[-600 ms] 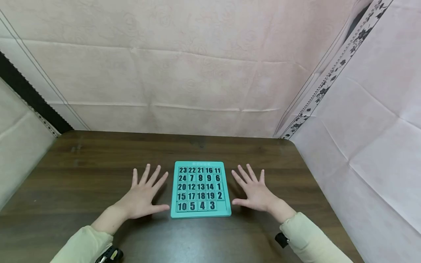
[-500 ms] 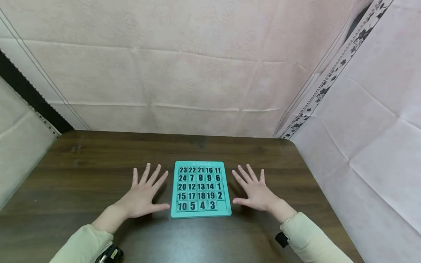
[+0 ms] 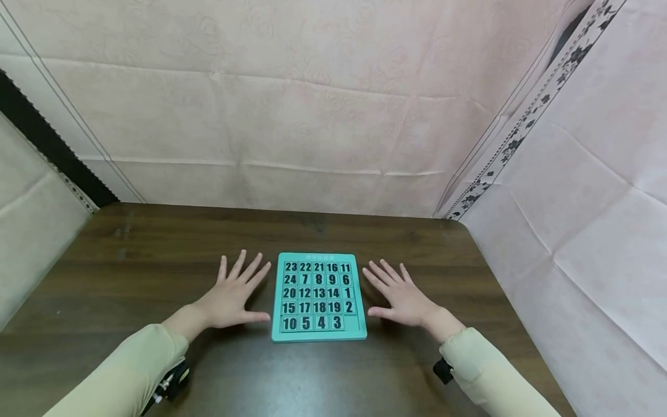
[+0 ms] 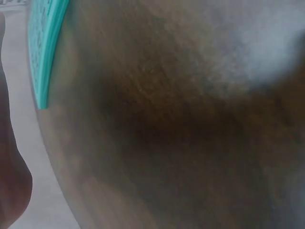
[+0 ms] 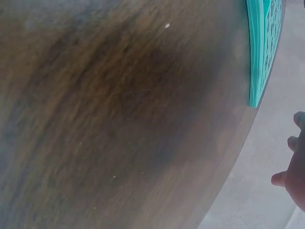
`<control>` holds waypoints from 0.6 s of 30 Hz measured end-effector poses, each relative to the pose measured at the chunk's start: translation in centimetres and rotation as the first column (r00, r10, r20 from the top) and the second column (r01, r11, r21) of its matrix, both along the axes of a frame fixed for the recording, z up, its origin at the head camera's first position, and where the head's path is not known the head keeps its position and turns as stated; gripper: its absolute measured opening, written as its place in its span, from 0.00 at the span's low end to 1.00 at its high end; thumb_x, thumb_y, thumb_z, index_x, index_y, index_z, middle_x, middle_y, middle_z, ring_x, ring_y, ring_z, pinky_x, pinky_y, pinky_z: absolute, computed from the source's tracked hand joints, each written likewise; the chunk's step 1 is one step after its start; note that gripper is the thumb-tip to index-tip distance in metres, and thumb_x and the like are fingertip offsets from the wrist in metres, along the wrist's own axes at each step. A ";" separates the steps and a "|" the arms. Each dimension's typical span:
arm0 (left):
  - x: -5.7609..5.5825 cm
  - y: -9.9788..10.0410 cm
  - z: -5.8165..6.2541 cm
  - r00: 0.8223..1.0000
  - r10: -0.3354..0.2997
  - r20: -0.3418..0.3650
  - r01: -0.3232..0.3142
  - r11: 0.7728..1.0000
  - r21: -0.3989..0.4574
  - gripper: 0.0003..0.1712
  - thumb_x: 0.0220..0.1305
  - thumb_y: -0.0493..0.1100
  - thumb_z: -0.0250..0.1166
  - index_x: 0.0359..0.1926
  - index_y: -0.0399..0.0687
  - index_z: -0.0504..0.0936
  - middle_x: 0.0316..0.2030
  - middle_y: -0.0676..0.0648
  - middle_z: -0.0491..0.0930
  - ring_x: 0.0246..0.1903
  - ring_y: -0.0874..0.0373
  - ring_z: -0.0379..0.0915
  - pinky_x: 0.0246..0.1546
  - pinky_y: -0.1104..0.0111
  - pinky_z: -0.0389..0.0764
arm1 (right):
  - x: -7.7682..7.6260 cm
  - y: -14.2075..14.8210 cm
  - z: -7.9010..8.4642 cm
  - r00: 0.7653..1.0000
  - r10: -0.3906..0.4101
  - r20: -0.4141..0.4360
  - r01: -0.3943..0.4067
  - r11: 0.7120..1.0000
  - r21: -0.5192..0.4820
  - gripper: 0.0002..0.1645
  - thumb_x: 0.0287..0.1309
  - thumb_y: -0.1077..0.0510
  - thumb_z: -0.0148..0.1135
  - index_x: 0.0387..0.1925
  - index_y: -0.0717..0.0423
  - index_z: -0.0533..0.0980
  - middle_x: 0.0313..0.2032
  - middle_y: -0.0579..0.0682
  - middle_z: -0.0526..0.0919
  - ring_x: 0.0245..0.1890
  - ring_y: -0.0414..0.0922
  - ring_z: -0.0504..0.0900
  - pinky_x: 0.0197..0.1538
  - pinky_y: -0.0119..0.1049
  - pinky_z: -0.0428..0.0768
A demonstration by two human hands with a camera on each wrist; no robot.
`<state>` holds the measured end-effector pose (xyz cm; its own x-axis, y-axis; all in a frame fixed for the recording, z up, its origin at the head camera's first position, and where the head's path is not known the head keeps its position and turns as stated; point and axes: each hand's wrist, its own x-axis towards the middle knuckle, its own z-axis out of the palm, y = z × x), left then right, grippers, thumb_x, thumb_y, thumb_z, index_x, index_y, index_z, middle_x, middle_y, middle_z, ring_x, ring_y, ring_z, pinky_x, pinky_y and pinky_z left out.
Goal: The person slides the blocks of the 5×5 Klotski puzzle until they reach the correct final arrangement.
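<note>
Nearest the wearer, a pale green left sleeve (image 3: 130, 365) and a matching right sleeve (image 3: 495, 370), both of soft, lightly creased fabric, lead up to the wrists, each with a black device strapped beneath: a left wrist device (image 3: 175, 379) and a right wrist device (image 3: 443, 370). Ahead of them, the left hand (image 3: 226, 301) and the right hand (image 3: 408, 304) lie palm down, fingers straight and fanned apart; whether the palms touch the wood I cannot tell. Between the hands, just beside both thumb tips, is a teal number board (image 3: 352, 322), a thin, flat slab with rounded corners and a smooth, plastic-looking surface. Square number tiles (image 3: 319, 293) with bold black numerals fill its grid, except for one bare space at the near corner by the right thumb. The numerals read upright for the wearer, and the board's faintly lettered strip points to the far side, past the thumbs. Its sides run away from the wearer, but foreshortening leaves unclear which axis is longer. Under the hands spreads a brown wood-grain tabletop (image 3: 250, 370), dully glossy on the near side. Beyond the fingertips rises a pale, creased cloth (image 3: 312, 127), with a black floral border (image 3: 513, 142) beyond the right hand and a black band (image 3: 52, 133) beyond the left.
</note>
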<state>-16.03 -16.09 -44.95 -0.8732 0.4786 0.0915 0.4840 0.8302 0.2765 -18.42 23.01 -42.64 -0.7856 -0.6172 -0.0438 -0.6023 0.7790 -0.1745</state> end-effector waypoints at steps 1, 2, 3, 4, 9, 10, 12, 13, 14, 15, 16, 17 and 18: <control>-0.2 0.1 0.0 1.000 0.000 0.011 0.000 1.000 0.001 0.61 0.45 0.73 0.63 0.72 0.44 0.53 0.72 0.36 0.45 0.70 0.30 0.31 0.60 0.30 0.31 | -0.1 0.0 -0.1 1.000 -0.004 0.004 0.004 1.000 0.002 0.50 0.56 0.36 0.57 0.73 0.49 0.50 0.73 0.54 0.50 0.73 0.57 0.44 0.67 0.67 0.41; -0.4 0.2 -0.1 1.000 0.000 0.023 0.000 1.000 0.003 0.61 0.45 0.74 0.62 0.72 0.45 0.53 0.72 0.37 0.45 0.70 0.30 0.31 0.60 0.30 0.31 | -0.2 -0.1 -0.1 1.000 -0.009 0.013 0.009 1.000 0.002 0.50 0.56 0.35 0.56 0.73 0.48 0.49 0.73 0.54 0.49 0.74 0.56 0.43 0.67 0.66 0.40; -0.6 0.4 -0.1 0.999 0.000 0.036 0.000 1.000 0.005 0.62 0.45 0.74 0.62 0.72 0.45 0.52 0.73 0.37 0.45 0.70 0.30 0.30 0.60 0.31 0.31 | -0.4 -0.1 -0.1 1.000 -0.012 0.016 0.012 1.000 0.003 0.50 0.56 0.35 0.56 0.73 0.48 0.49 0.73 0.53 0.49 0.74 0.56 0.43 0.67 0.66 0.40; -0.7 0.4 -0.2 0.999 0.003 0.049 -0.003 1.000 -0.004 0.62 0.45 0.75 0.61 0.72 0.45 0.51 0.73 0.37 0.45 0.70 0.31 0.30 0.60 0.31 0.30 | -0.5 -0.1 -0.2 1.000 -0.013 0.018 0.013 1.000 0.007 0.50 0.56 0.35 0.55 0.73 0.48 0.49 0.73 0.53 0.49 0.74 0.56 0.42 0.67 0.66 0.40; -1.2 0.8 -0.6 0.997 -0.006 0.083 0.007 1.000 -0.013 0.63 0.44 0.77 0.60 0.72 0.45 0.51 0.73 0.38 0.46 0.71 0.32 0.31 0.60 0.31 0.31 | -1.0 -0.5 -0.3 1.000 -0.007 0.023 0.007 1.000 0.010 0.50 0.57 0.34 0.54 0.73 0.49 0.47 0.73 0.54 0.48 0.73 0.57 0.43 0.68 0.66 0.40; -1.2 0.9 -0.7 0.996 -0.009 0.088 0.010 1.000 -0.007 0.63 0.44 0.77 0.60 0.72 0.45 0.51 0.73 0.38 0.46 0.71 0.31 0.31 0.60 0.31 0.32 | -1.1 -0.6 -0.4 1.000 -0.005 0.025 0.005 1.000 0.007 0.50 0.58 0.34 0.54 0.73 0.49 0.48 0.73 0.54 0.47 0.73 0.57 0.43 0.68 0.66 0.40; -1.2 1.0 -1.0 0.995 -0.013 0.099 0.013 1.000 0.003 0.64 0.44 0.77 0.60 0.72 0.44 0.51 0.72 0.38 0.47 0.70 0.31 0.32 0.60 0.30 0.33 | -1.2 -0.8 -0.5 1.000 -0.003 0.027 0.003 1.000 0.013 0.50 0.58 0.34 0.53 0.73 0.49 0.47 0.74 0.54 0.47 0.73 0.57 0.43 0.68 0.65 0.40; -1.2 1.0 -1.2 0.994 -0.014 0.109 0.014 1.000 0.007 0.64 0.43 0.77 0.60 0.72 0.45 0.51 0.72 0.38 0.47 0.70 0.31 0.32 0.60 0.30 0.32 | -1.3 -0.9 -0.5 0.999 -0.002 0.033 0.002 1.000 0.009 0.50 0.58 0.34 0.53 0.73 0.49 0.47 0.74 0.54 0.47 0.73 0.57 0.43 0.68 0.65 0.39; -1.1 1.0 -1.3 0.993 -0.015 0.118 0.014 1.000 0.006 0.64 0.44 0.77 0.60 0.72 0.45 0.51 0.73 0.39 0.46 0.71 0.32 0.32 0.60 0.30 0.32 | -1.4 -1.0 -0.6 0.999 -0.001 0.038 0.001 1.000 0.009 0.50 0.58 0.34 0.53 0.73 0.49 0.46 0.74 0.53 0.46 0.73 0.57 0.43 0.68 0.65 0.39; -1.1 1.1 -1.5 0.992 -0.019 0.125 0.017 1.000 0.014 0.64 0.43 0.77 0.60 0.72 0.45 0.51 0.73 0.38 0.47 0.70 0.31 0.33 0.60 0.30 0.33 | -1.4 -1.1 -0.6 0.999 0.000 0.042 0.000 1.000 0.009 0.50 0.59 0.34 0.53 0.73 0.49 0.46 0.74 0.53 0.46 0.73 0.57 0.43 0.68 0.65 0.39; -1.1 1.1 -1.6 0.990 -0.019 0.137 0.018 1.000 0.014 0.64 0.43 0.78 0.60 0.73 0.45 0.50 0.73 0.39 0.46 0.71 0.32 0.32 0.60 0.30 0.33 | -1.5 -1.2 -0.6 0.999 0.000 0.045 -0.001 1.000 0.010 0.50 0.59 0.35 0.53 0.73 0.49 0.46 0.74 0.53 0.46 0.73 0.57 0.42 0.68 0.65 0.39; -1.1 1.2 -1.8 0.989 -0.020 0.147 0.019 1.000 0.007 0.65 0.43 0.78 0.59 0.73 0.46 0.49 0.73 0.40 0.46 0.71 0.32 0.32 0.60 0.31 0.32 | -1.5 -1.4 -0.6 0.999 0.001 0.048 -0.002 1.000 0.010 0.50 0.59 0.35 0.53 0.73 0.49 0.46 0.74 0.53 0.46 0.73 0.57 0.42 0.68 0.65 0.39; -1.1 1.2 -1.9 0.987 -0.020 0.157 0.020 1.000 0.000 0.65 0.43 0.79 0.59 0.73 0.46 0.48 0.73 0.40 0.45 0.71 0.33 0.32 0.61 0.32 0.32 | -1.5 -1.5 -0.6 0.999 0.002 0.051 -0.002 1.000 0.010 0.50 0.58 0.35 0.53 0.73 0.49 0.46 0.74 0.53 0.46 0.73 0.57 0.42 0.68 0.65 0.39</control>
<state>-17.13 -14.88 -46.88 -0.8668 0.4964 -0.0465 0.4515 0.8211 0.3493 -19.95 21.50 -43.22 -0.7809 -0.6181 -0.0900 -0.5943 0.7796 -0.1976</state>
